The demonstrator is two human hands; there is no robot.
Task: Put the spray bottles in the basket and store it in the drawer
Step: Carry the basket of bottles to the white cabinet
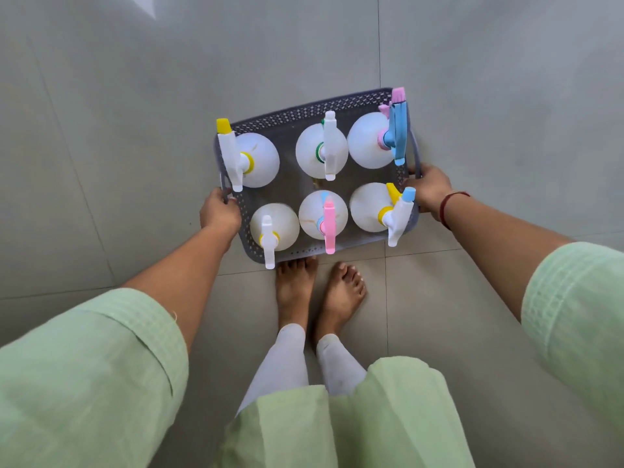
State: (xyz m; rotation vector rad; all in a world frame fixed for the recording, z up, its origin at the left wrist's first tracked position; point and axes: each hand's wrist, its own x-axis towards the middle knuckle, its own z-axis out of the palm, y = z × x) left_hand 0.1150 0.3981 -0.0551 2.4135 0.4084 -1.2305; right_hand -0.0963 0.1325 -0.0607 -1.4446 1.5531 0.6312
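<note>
Left hand and right hand both curl tight around the basket handles; six spray bottles stand upright between the fingers (bare feet just below, tiled floor around).

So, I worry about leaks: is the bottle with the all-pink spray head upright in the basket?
Upright: the pink-headed white bottle stands in the grey perforated basket, its spray head on top.

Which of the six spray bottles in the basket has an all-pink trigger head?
The front-row middle spray bottle, nearest the feet: its sprayer is pink, while the others' are white or blue.
</note>
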